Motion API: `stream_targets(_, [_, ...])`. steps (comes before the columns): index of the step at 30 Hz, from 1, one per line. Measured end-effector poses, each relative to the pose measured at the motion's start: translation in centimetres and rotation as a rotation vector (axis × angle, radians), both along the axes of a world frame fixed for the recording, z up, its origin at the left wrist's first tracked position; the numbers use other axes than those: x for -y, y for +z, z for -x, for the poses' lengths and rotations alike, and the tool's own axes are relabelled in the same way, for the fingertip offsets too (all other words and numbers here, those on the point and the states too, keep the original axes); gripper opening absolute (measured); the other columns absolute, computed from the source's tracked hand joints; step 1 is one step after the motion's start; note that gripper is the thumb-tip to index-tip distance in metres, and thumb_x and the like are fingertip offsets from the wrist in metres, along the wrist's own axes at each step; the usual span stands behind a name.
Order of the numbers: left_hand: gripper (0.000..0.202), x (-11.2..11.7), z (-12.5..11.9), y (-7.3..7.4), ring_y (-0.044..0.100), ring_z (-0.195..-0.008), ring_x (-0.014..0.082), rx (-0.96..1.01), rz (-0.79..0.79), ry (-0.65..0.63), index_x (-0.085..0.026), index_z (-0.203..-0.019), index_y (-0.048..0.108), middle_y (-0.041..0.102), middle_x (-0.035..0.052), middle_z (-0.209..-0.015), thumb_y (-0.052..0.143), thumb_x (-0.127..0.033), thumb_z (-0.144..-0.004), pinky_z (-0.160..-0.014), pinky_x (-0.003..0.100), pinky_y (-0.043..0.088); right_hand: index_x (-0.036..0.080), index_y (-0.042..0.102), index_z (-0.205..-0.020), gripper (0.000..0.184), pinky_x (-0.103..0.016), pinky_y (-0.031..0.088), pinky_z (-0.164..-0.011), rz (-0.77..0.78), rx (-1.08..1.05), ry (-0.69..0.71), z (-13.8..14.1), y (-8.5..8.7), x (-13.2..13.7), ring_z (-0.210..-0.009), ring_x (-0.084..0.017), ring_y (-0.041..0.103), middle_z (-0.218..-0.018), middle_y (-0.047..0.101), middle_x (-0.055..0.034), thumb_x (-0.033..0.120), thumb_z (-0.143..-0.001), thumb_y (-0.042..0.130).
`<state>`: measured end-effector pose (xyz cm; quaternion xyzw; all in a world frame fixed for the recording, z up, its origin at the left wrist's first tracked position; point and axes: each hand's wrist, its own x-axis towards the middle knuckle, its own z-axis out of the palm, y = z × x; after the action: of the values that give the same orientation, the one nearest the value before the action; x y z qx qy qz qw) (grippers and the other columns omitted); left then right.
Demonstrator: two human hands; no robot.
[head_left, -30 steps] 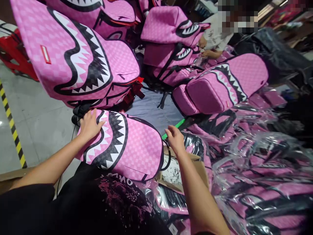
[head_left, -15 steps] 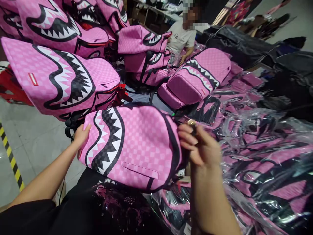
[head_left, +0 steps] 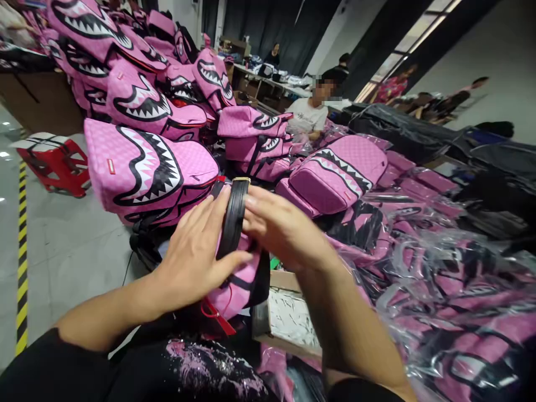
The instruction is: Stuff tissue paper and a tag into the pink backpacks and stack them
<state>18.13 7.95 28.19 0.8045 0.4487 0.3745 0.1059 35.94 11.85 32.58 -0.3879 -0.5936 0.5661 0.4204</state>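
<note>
Pink shark-mouth backpacks point(head_left: 142, 173) crowd the room beyond the grip, with plastic-wrapped ones point(head_left: 439, 279) heaped to its right and a seated person point(head_left: 307, 114) working far behind it. At the centre the left hand point(head_left: 196, 257) is pinched on a black strap point(head_left: 234, 220), thumb across its front and fingers behind, holding it upright so the pink backpack point(head_left: 234, 285) just below stays propped against the lap. From the other side the right hand point(head_left: 285, 229) lays its fingers on the same strap, probably steadying it, though blur hides whether they clamp.
</note>
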Motion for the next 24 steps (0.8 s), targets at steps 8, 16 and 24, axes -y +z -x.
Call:
stream_targets(8, [0.07, -2.8, 3.2, -1.3, 0.064, -0.124, 0.0232, 0.418, 0.169, -0.044, -0.024, -0.151, 0.038, 0.066, 0.0077, -0.133, 0.061, -0.015, -0.085, -0.11, 0.038, 0.048, 0.02, 0.074, -0.109, 0.029, -0.041, 0.051, -0.099, -0.513, 0.546, -0.237, -4.2, -2.8, -9.1, -0.106, -0.022, 0.067, -0.114, 0.073, -0.0083, 0.034, -0.087, 0.061])
stream_targets(16, [0.07, -1.7, 4.4, -2.0, 0.054, -0.135, 0.0223, 0.51, 0.135, -0.165, -0.025, -0.147, 0.048, 0.054, 0.0051, -0.149, 0.065, -0.01, -0.08, -0.119, 0.033, 0.039, 0.019, 0.075, -0.097, 0.018, -0.028, 0.05, -0.078, -0.611, 1.096, 0.101, -1.7, -0.2, -9.3, -0.088, -0.019, 0.067, -0.1, 0.073, -0.0077, 0.017, -0.087, 0.059])
stream_targets(24, [0.056, -3.4, 4.3, -1.7, 0.064, -0.122, 0.0229, 0.537, 0.254, -0.168, -0.024, -0.141, 0.055, 0.065, 0.0068, -0.136, 0.066, -0.019, -0.086, -0.111, 0.037, 0.047, 0.015, 0.066, -0.088, 0.026, -0.033, 0.036, -0.074, -1.057, 1.53, -0.11, -1.4, 0.8, -7.3, -0.071, -0.018, 0.055, -0.079, 0.069, -0.0095, 0.007, -0.092, 0.042])
